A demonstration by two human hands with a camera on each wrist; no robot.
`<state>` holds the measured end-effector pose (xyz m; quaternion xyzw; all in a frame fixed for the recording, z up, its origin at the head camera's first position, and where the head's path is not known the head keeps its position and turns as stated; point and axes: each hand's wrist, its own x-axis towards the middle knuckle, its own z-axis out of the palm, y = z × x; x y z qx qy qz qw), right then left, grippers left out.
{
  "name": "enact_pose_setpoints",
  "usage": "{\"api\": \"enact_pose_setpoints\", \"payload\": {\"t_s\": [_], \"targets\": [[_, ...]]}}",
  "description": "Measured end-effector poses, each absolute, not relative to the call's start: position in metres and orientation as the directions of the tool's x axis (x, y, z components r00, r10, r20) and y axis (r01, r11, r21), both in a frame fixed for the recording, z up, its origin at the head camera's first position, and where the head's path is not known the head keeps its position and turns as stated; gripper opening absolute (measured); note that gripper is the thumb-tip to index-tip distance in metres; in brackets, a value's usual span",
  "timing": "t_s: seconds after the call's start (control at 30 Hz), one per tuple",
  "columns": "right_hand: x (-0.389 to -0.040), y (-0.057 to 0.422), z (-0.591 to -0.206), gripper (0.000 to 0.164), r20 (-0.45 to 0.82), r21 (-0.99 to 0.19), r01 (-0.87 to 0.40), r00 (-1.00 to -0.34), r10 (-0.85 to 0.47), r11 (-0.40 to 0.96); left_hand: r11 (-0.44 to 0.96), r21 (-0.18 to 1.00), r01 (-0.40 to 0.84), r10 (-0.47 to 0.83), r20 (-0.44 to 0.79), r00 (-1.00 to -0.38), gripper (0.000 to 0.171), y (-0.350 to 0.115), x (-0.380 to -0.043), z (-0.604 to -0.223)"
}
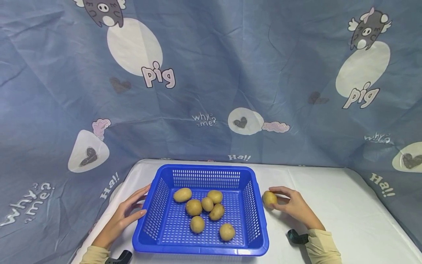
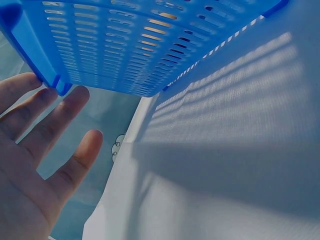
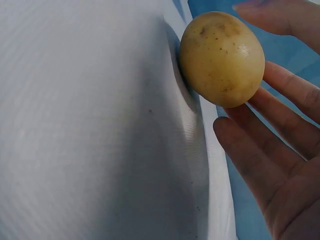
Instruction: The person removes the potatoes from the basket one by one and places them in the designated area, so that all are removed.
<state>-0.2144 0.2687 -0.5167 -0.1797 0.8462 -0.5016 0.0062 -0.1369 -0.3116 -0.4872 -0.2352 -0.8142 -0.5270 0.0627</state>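
Observation:
A blue plastic basket (image 1: 200,250) with slotted walls stands on the white table, and several potatoes (image 1: 193,207) lie loose on its bottom. At its left side, my left hand (image 1: 123,216) touches the rim with fairly straight, spread fingers, as the left wrist view (image 2: 45,135) also shows. Just outside the right wall, my right hand (image 1: 295,205) holds one potato (image 1: 269,199) between thumb and fingers, low at the tabletop. The right wrist view shows this potato (image 3: 222,60) yellow with brown specks, fingers behind it; whether it rests on the cloth I cannot tell.
A white cloth covers the table (image 1: 346,212), which extends to the right of the basket. Behind and at both sides hangs a blue printed curtain (image 1: 204,73). Dark bands (image 1: 298,237) are on both wrists.

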Motion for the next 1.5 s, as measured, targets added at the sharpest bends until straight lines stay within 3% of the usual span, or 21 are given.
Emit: {"api": "enact_pose_setpoints", "payload": {"t_s": [0.7, 1.5], "targets": [[-0.213, 0.270, -0.495, 0.054, 0.253, -0.784, -0.358, -0.930, -0.266, 0.508, 0.346, 0.821, 0.453, 0.318, 0.352, -0.880, 0.066, -0.309, -0.138, -0.486], [-0.219, 0.248, -0.435, 0.049, 0.354, -0.695, -0.507, -0.858, -0.372, 0.510, 0.324, 0.827, 0.459, 0.318, 0.362, -0.876, 0.065, -0.311, -0.136, -0.487]]}}
